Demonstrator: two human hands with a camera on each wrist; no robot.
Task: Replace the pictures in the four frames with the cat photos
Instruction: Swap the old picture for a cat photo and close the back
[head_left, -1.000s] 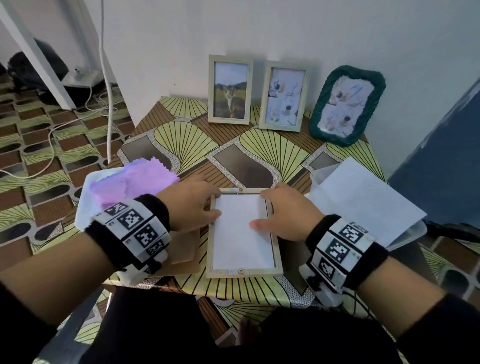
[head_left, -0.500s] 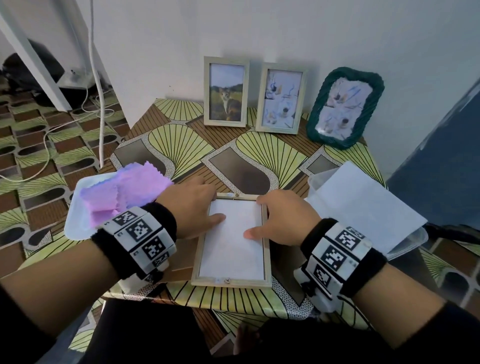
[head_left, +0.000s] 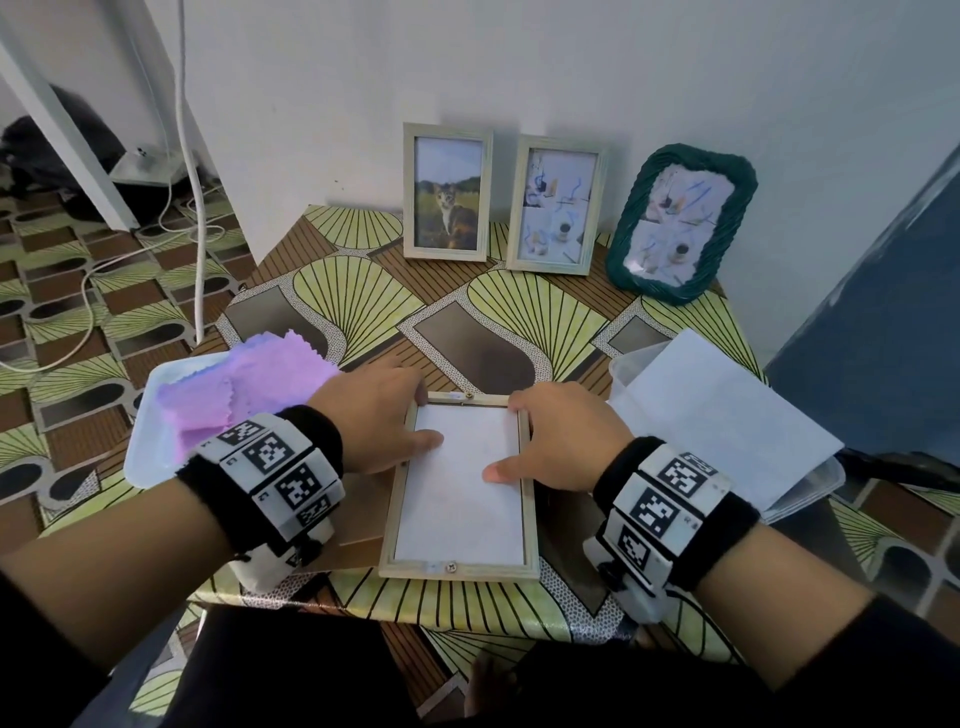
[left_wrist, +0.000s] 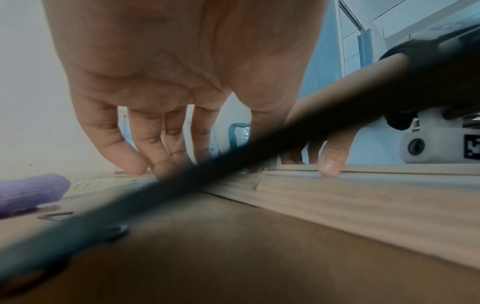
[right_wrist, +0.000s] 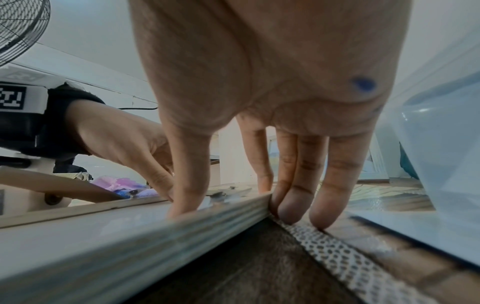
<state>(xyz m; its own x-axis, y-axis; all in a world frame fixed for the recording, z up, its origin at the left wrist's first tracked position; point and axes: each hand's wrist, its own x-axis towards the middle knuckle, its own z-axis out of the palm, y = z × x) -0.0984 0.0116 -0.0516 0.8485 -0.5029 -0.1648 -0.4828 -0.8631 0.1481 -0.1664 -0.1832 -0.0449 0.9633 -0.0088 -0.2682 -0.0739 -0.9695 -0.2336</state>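
A pale wooden frame (head_left: 460, 569) lies face down near the table's front edge, with a white sheet (head_left: 462, 509) filling its back. My left hand (head_left: 374, 415) rests at its upper left corner, thumb on the sheet. My right hand (head_left: 561, 436) straddles the right rail (right_wrist: 182, 232): the thumb (right_wrist: 187, 195) presses the sheet and the straight fingers (right_wrist: 291, 205) stand on the table against the rail's outer side. A brown backing board (left_wrist: 233, 257) lies under my left wrist. Against the wall stand a frame with a cat photo (head_left: 448, 191), a second wooden frame (head_left: 558, 205) and a green woven frame (head_left: 680, 223).
A white tray (head_left: 150, 441) with pink and purple cloths (head_left: 249, 384) sits at the left. At the right, a clear plastic container (head_left: 810, 488) holds white sheets (head_left: 727, 415). The table's front edge is just below the frame. Cables lie on the floor at left.
Both hands stay on the lying frame with hardly any shift. Only my head view has moved a little.
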